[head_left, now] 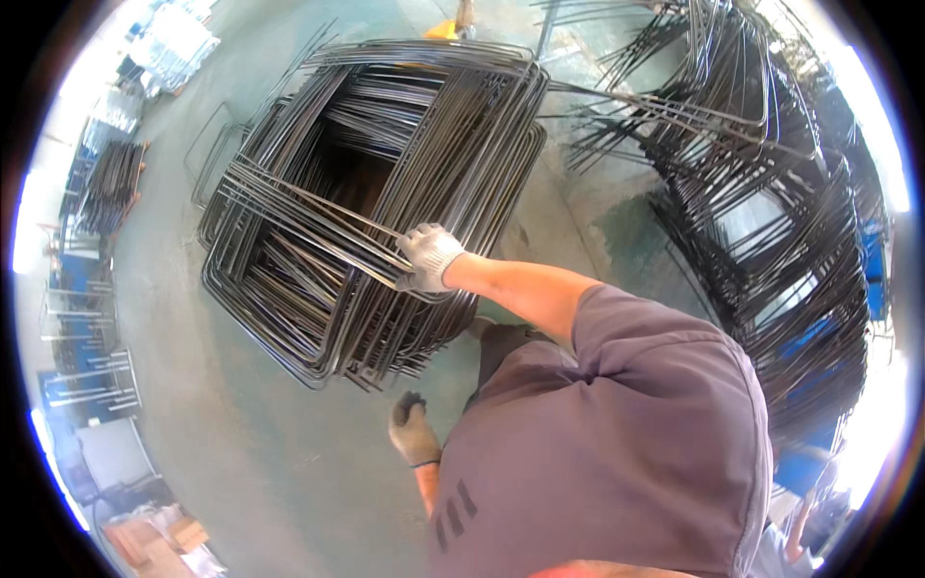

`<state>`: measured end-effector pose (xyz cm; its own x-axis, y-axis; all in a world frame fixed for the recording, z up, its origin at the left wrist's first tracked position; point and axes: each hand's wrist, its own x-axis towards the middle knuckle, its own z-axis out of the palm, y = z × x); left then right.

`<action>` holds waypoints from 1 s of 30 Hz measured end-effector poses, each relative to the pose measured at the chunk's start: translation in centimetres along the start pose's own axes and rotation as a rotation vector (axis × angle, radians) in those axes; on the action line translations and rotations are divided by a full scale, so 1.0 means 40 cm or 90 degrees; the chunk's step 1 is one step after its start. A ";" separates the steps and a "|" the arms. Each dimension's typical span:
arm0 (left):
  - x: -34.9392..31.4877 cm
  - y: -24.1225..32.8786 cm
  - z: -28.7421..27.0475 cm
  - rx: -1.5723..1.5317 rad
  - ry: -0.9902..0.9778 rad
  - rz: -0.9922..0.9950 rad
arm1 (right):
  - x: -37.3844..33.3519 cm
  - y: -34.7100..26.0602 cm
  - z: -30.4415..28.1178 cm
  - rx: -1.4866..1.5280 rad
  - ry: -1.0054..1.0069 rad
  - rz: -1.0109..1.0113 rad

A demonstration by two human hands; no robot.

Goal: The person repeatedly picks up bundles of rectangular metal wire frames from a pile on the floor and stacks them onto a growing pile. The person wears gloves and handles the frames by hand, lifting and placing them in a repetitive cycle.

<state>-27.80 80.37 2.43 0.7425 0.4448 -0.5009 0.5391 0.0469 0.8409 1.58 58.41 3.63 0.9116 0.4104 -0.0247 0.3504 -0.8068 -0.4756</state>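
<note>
My right hand (pixel 430 257), in a pale knitted glove, is closed on the near corner of several bent metal rod frames (pixel 308 214). These frames lie slantwise across the top of a large stack of similar dark rod frames (pixel 443 144). Down by my left side hangs my left hand (pixel 414 431), also gloved and with dark fingertips. It looks loosely open, holds nothing that I can see, and is apart from the stack. Inside the rectangular frames is a dark central gap; what lies at its bottom is hard to make out.
A long heap of dark rod frames (pixel 771 231) stands on the right, with rods jutting toward my stack. Another frame pile (pixel 111 188), metal racks (pixel 96 380) and cardboard boxes (pixel 159 539) line the left. Something yellow (pixel 441 30) lies beyond the stack on the green floor (pixel 193 318).
</note>
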 end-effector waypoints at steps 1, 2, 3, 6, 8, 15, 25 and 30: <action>-0.003 0.015 -0.016 -0.030 -0.013 -0.002 | 0.012 -0.025 0.028 0.006 -0.022 0.029; 0.006 0.022 -0.037 -0.006 -0.050 0.015 | 0.022 -0.046 0.040 0.002 -0.044 0.060; 0.021 0.023 -0.065 0.053 -0.056 0.019 | 0.026 -0.075 0.036 -0.007 -0.068 0.089; 0.064 0.031 -0.141 0.146 -0.047 0.025 | 0.021 -0.121 0.079 -0.053 -0.164 0.131; 0.116 -0.024 -0.189 0.081 -0.057 -0.004 | 0.015 -0.123 0.134 -0.084 -0.153 0.131; 0.301 0.088 -0.254 0.242 -0.301 0.219 | -0.063 -0.152 0.165 -0.143 -0.053 0.153; 0.272 0.296 0.064 0.133 -0.349 0.222 | -0.429 0.077 -0.001 0.022 0.397 0.253; 0.188 0.368 0.419 0.161 -0.462 0.253 | -0.700 0.408 -0.387 -0.158 0.546 0.419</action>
<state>-7.61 69.41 7.62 0.9188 -0.2988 -0.2581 0.1934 -0.2293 0.9540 -14.88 27.17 10.18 0.7484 -0.4822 0.4554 -0.3105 -0.8615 -0.4018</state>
